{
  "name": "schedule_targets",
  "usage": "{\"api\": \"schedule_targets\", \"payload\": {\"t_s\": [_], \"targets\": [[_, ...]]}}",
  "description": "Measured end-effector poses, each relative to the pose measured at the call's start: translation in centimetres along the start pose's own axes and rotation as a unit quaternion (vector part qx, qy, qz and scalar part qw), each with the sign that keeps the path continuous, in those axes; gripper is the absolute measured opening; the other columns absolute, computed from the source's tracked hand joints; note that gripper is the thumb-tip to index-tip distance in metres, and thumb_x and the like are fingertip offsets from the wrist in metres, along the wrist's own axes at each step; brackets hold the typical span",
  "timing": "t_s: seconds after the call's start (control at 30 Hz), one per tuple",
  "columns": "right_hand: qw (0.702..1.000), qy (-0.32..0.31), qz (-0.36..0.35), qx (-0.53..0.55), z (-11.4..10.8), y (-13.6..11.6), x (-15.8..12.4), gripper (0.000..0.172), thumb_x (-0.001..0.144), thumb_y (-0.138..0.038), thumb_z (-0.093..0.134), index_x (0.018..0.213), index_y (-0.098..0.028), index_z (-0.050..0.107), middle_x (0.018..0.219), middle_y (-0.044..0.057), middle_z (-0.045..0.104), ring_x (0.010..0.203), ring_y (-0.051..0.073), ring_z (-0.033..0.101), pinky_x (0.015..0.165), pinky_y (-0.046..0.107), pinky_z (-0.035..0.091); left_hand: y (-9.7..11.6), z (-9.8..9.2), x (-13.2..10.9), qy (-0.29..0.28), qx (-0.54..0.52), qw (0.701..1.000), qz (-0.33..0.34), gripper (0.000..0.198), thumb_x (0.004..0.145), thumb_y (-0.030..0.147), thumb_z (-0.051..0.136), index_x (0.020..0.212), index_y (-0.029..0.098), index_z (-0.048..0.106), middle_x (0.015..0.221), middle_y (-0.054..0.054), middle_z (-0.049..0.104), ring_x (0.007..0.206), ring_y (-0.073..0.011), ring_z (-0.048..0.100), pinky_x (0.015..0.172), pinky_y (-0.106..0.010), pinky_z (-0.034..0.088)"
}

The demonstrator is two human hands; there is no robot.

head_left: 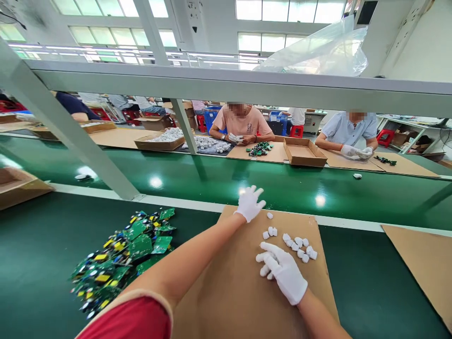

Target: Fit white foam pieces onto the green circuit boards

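Note:
My left hand [250, 204], in a white glove, reaches to the far edge of the cardboard sheet [243, 292] beside the green belt. Its fingers are spread, and nothing shows in them. My right hand [282, 273], also gloved in white, is low over the cardboard with its fingers apart and slightly bent. Just beyond it lie several small white pieces [299, 243], and a few more white pieces [270, 231] sit between the two hands. To the left of my left arm, a heap of green circuit boards [137, 242] with yellow and blue parts rests on the dark green table.
A shiny green belt [226, 176] runs across ahead, carrying a small white item [357, 176]. A slanted metal post [81, 127] and a crossbar [226, 84] frame the view. Opposite, two people handle parts beside a cardboard tray [305, 160]. Another cardboard box [21, 188] stands left.

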State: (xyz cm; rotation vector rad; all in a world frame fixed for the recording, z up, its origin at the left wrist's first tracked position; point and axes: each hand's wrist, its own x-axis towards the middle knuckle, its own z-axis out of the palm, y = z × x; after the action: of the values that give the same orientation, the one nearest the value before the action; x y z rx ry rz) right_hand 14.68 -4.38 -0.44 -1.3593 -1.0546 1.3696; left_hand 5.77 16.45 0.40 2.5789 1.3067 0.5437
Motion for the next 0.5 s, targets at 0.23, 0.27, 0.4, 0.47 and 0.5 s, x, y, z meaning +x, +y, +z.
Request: {"api": "schedule_targets", "payload": {"t_s": [0.23,0.27,0.4,0.47,0.5], "targets": [[0.999,0.0,-0.006,-0.034,0.1,0.0,0.1,0.042,0.076,-0.034,0.048,0.115,-0.018,0.053,0.088,0.004,0.067,0.058,0.01,0.058,0.049,0.023,0.043,1.6,0.0,-4.9,-0.127,-0.15,0.973,0.122,0.055,0.061,0.036,0.07,0.113,0.025,0.056,0.111,-0.004,0.061,0.107,-0.0229,0.052,0.097,-0.037,0.034],[0.999,-0.001,-0.011,-0.036,0.1,0.0,0.1,0.042,0.077,-0.034,0.048,0.114,-0.018,0.054,0.087,0.004,0.067,0.058,0.011,0.058,0.049,0.023,0.043,1.5,-0.2,-5.4,-0.115,-0.167,0.974,0.102,0.049,0.066,0.032,0.066,0.113,0.022,0.056,0.103,-0.005,0.063,0.1,-0.0214,0.055,0.094,-0.037,0.037],[0.999,0.003,-0.031,-0.037,-0.3,0.2,0.0,0.04,0.079,-0.037,0.047,0.114,-0.017,0.055,0.089,0.005,0.067,0.057,0.011,0.058,0.048,0.024,0.044,1.1,-1.0,-7.8,-0.106,-0.206,0.971,0.066,0.033,0.073,0.019,0.054,0.106,0.019,0.059,0.089,-0.004,0.065,0.082,-0.0159,0.059,0.081,-0.03,0.046],[0.995,0.045,-0.062,-0.062,-0.6,0.4,0.0,0.04,0.081,-0.038,0.047,0.113,-0.017,0.056,0.091,0.007,0.068,0.059,0.013,0.059,0.053,0.027,0.048,0.8,-1.4,-9.7,-0.132,-0.236,0.96,0.071,0.026,0.073,0.019,0.054,0.098,0.018,0.061,0.084,-0.002,0.067,0.075,-0.0132,0.061,0.074,-0.026,0.048],[0.989,0.078,-0.088,-0.093,-0.8,0.5,0.0,0.039,0.081,-0.037,0.047,0.113,-0.017,0.057,0.093,0.008,0.068,0.063,0.015,0.06,0.057,0.03,0.05,0.5,-1.7,-10.7,-0.144,-0.248,0.955,0.071,0.024,0.074,0.019,0.054,0.097,0.018,0.062,0.083,-0.002,0.067,0.073,-0.0124,0.062,0.071,-0.024,0.049]]}}
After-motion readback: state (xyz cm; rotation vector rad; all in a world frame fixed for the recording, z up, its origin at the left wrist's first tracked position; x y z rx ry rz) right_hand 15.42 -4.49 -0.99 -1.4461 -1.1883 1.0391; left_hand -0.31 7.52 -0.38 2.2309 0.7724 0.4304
